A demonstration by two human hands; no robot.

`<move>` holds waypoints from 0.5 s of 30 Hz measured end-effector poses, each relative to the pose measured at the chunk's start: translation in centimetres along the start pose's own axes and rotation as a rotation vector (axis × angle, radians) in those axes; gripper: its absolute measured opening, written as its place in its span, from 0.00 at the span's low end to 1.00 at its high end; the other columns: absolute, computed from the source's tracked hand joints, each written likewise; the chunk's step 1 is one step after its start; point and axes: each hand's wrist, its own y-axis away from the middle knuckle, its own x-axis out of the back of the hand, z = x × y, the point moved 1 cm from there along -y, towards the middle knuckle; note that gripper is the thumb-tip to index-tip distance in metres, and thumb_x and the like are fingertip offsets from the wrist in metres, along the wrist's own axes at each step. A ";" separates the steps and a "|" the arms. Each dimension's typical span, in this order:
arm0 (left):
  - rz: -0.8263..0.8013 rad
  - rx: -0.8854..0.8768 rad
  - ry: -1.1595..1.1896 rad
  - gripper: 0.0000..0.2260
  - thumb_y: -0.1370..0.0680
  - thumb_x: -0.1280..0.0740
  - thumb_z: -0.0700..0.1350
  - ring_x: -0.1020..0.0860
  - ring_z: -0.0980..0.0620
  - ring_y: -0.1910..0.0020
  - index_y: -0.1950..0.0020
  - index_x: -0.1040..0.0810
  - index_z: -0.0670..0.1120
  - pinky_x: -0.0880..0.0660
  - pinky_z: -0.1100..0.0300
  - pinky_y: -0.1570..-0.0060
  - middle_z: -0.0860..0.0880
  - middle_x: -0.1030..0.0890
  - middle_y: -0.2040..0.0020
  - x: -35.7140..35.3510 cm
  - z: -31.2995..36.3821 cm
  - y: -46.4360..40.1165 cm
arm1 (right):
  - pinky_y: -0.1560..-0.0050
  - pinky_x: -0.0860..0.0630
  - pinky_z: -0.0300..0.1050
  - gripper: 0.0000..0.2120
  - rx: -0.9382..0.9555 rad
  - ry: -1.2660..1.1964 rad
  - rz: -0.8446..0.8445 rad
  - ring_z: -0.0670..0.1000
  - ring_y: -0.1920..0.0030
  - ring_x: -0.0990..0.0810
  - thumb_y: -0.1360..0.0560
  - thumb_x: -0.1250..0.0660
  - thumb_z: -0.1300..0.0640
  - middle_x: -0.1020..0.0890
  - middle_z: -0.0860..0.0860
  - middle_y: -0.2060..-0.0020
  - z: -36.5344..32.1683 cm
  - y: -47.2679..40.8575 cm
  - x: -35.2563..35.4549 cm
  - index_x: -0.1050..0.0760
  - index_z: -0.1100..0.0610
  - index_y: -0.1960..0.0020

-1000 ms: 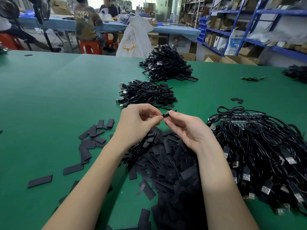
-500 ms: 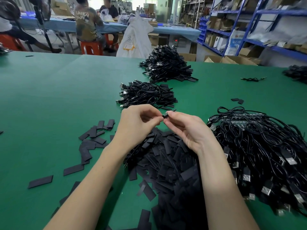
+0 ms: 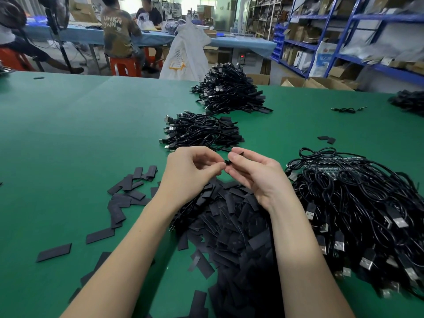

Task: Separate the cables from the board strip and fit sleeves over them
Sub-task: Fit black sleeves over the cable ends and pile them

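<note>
Sleeve [image 3: 227,162] between pinching fingertips of left hand [image 3: 190,173] and right hand [image 3: 257,175].

- Flat black sleeves [image 3: 231,216] lie heaped near the front, some scattered leftward.
- Tangled black cables [image 3: 358,210] with plugs are piled to the right.

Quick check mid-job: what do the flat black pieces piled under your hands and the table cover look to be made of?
Flat black pieces: thin matte plastic or rubbery film, likely flattened sleeving; they lie flat, some curl slightly, with little shine. Table cover: green mat, probably rubber or vinyl; smooth, even colour, soft sheen, no weave visible. Neither can be told for certain by look.
</note>
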 end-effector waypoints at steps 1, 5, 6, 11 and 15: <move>0.002 -0.007 -0.006 0.02 0.26 0.23 0.42 0.15 0.55 0.63 0.57 0.14 0.48 0.18 0.57 0.53 0.52 0.14 0.64 0.0 0.0 0.0 | 0.60 0.18 0.37 0.10 0.002 -0.001 -0.002 0.52 0.60 0.13 0.28 0.24 0.66 0.13 0.56 0.60 0.0 0.0 0.0 0.16 0.61 0.47; 0.019 -0.033 -0.024 0.02 0.26 0.23 0.42 0.16 0.55 0.62 0.57 0.13 0.49 0.18 0.57 0.54 0.53 0.14 0.64 0.1 0.0 0.1 | 0.60 0.18 0.36 0.11 0.007 0.018 -0.026 0.51 0.61 0.13 0.29 0.23 0.64 0.12 0.56 0.58 0.3 -0.1 -0.1 0.16 0.60 0.47; 0.020 -0.035 -0.023 0.02 0.26 0.23 0.43 0.16 0.56 0.62 0.57 0.13 0.49 0.18 0.57 0.54 0.53 0.14 0.64 0.2 -0.1 0.1 | 0.60 0.18 0.36 0.11 0.012 0.023 -0.035 0.51 0.61 0.14 0.29 0.22 0.64 0.12 0.56 0.58 0.4 -0.2 -0.1 0.16 0.59 0.47; 0.053 0.012 0.065 0.04 0.27 0.23 0.42 0.15 0.55 0.62 0.57 0.14 0.50 0.18 0.59 0.54 0.53 0.14 0.63 0.1 -0.3 0.0 | 0.56 0.18 0.37 0.14 0.156 0.072 -0.053 0.50 0.59 0.14 0.28 0.22 0.60 0.12 0.55 0.58 0.8 -0.3 -0.5 0.17 0.55 0.42; 0.046 0.054 0.160 0.04 0.26 0.23 0.41 0.15 0.54 0.61 0.56 0.15 0.48 0.19 0.64 0.56 0.52 0.14 0.63 -0.2 -0.2 0.0 | 0.52 0.18 0.39 0.16 0.289 0.058 -0.068 0.51 0.53 0.13 0.25 0.24 0.61 0.12 0.56 0.54 1.1 -0.3 -0.6 0.18 0.53 0.39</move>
